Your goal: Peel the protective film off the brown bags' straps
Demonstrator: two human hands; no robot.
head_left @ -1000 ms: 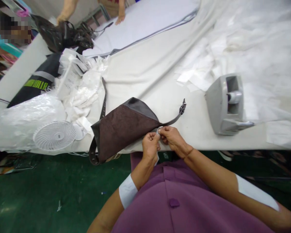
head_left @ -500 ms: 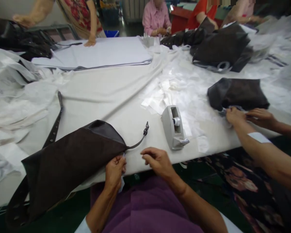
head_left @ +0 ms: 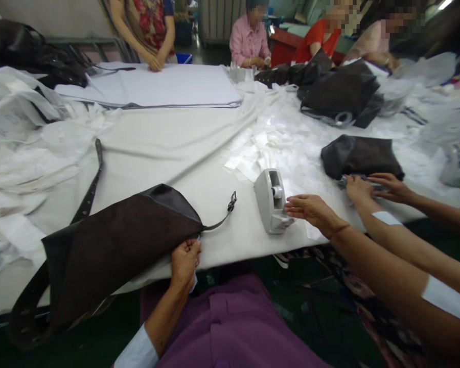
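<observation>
A dark brown handbag (head_left: 122, 245) with black panels lies on its side at the table's front left, partly over the edge. My left hand (head_left: 186, 260) pinches the bag's lower edge near its right corner; a small pale piece shows by the fingertips, too small to name. From that corner a thin strap with a buckle (head_left: 232, 204) reaches right, and a wide eyeleted strap (head_left: 86, 199) extends at the left. My right hand (head_left: 310, 210), fingers stretched out, is at the grey tape dispenser (head_left: 266, 204); whether the fingertips touch it I cannot tell.
To the right, a co-worker's hands (head_left: 371, 188) handle another dark bag (head_left: 362, 156). White sheets (head_left: 164, 84) lie at the back, with dark bags (head_left: 337, 94) piled right of them. White wrapping (head_left: 19, 168) covers the left side. Several people stand or sit across the table.
My right hand has moved right, from beside the bag's buckle to the tape dispenser, its fingers straightening. My left hand keeps its pinch. The person at the back has brought both hands together.
</observation>
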